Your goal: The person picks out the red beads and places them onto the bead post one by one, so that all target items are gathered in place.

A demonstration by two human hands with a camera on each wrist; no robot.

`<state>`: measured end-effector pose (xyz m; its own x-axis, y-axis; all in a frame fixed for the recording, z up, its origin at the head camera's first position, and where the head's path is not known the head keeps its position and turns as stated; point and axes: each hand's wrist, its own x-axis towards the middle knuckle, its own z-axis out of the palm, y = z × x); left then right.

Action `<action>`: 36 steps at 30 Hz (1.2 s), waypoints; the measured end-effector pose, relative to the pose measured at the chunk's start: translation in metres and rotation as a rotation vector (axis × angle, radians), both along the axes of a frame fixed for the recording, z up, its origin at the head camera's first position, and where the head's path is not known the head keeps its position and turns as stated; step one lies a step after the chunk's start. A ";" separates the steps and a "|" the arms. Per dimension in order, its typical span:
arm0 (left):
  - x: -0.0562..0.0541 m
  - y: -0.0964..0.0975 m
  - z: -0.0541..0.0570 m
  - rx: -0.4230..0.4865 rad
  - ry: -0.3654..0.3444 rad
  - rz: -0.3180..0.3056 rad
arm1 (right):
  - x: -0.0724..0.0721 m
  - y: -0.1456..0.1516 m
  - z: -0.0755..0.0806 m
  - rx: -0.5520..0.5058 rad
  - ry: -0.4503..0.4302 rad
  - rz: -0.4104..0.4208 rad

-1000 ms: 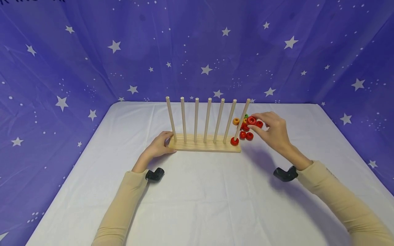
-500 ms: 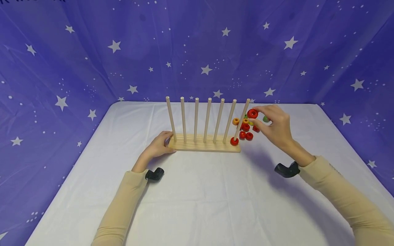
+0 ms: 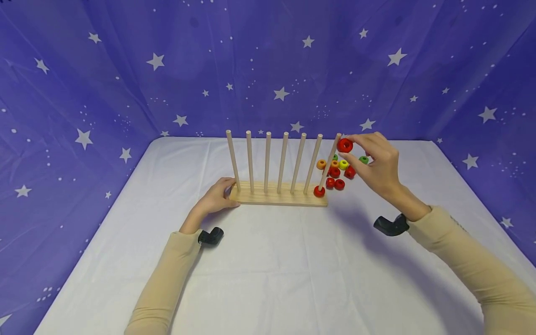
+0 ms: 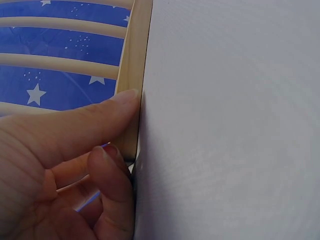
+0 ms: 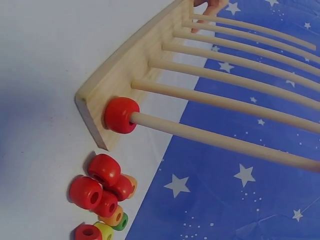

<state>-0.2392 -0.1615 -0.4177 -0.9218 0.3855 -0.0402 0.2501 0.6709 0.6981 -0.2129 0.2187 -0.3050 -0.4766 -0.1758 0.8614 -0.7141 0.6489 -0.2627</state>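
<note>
A wooden peg stand has several upright pegs in a row. My left hand grips the left end of its base, and in the left wrist view the thumb presses along the base edge. One red bead sits at the foot of the rightmost peg. Beside that peg's top, my right hand pinches another red bead between thumb and fingers, its hole facing the head camera. The right wrist view shows neither the pinched bead nor the fingers.
Right of the stand lie several loose beads: red beads, orange beads, a yellow bead and green ones. A white cloth covers the table. Behind hangs a purple-blue star-patterned curtain.
My right hand has risen with the red bead, from partway up the rightmost peg to beside its top. The left hand and the stand stay in place.
</note>
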 end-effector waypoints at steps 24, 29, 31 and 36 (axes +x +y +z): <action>-0.001 -0.001 -0.001 -0.010 -0.008 0.004 | -0.005 -0.010 0.016 -0.020 0.011 -0.008; -0.002 -0.001 -0.001 -0.003 -0.008 0.003 | -0.008 -0.011 0.015 -0.019 0.001 -0.004; -0.002 -0.001 -0.001 -0.003 -0.009 0.001 | -0.009 -0.011 0.014 -0.014 -0.012 -0.011; -0.002 -0.001 -0.002 -0.009 -0.009 -0.002 | -0.010 -0.010 0.015 0.024 -0.058 -0.035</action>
<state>-0.2416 -0.1625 -0.4198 -0.9207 0.3869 -0.0519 0.2452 0.6766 0.6943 -0.2230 0.2083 -0.2897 -0.5317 -0.1781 0.8280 -0.6750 0.6796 -0.2873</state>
